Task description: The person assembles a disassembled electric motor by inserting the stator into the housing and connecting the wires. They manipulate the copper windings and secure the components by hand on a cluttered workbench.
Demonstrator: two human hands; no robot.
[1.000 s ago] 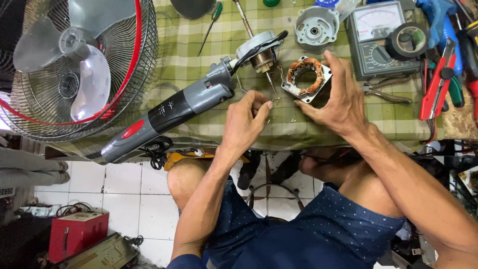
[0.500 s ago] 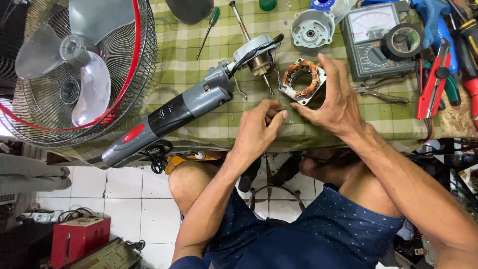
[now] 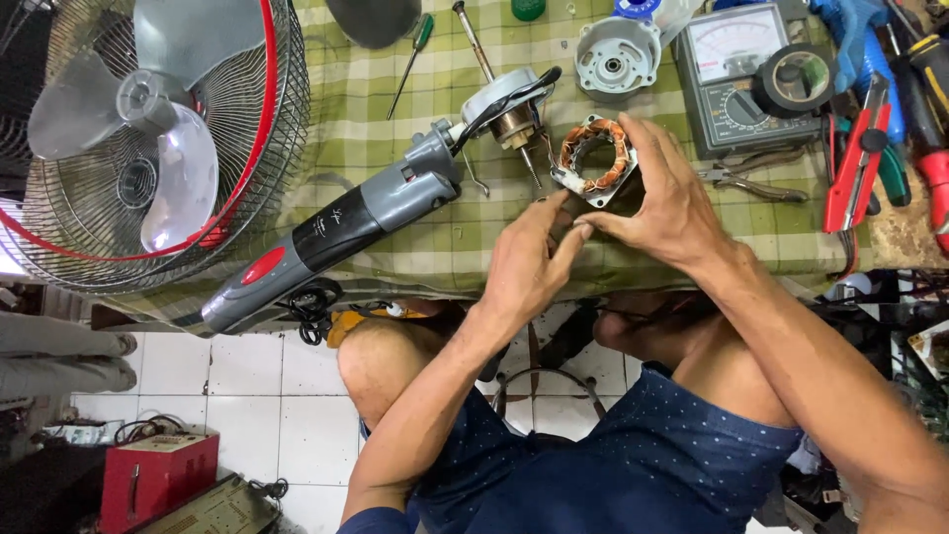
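Observation:
My right hand [image 3: 664,203] grips a square motor stator with copper windings [image 3: 594,156] and holds it tilted just above the green checked tablecloth [image 3: 376,148]. My left hand [image 3: 524,267] reaches up from below. Its fingertips pinch at the stator's lower left corner, against my right thumb; what lies between them is too small to tell. A grey fan neck [image 3: 336,232] lies diagonally to the left. The bare motor with its shaft [image 3: 509,114] sits at the neck's upper end, close to the stator.
A caged fan head with clear blades [image 3: 148,138] lies at the left. A motor end cap [image 3: 618,54], analog multimeter [image 3: 736,69], black tape roll [image 3: 796,79], pliers [image 3: 756,183], red-handled tools [image 3: 855,163] and a green screwdriver [image 3: 410,59] surround the work. A red box [image 3: 158,475] stands on the tiled floor.
My left hand has moved up and to the right until its fingertips meet the stator's corner. My right hand has kept hold of the stator and tilted it slightly.

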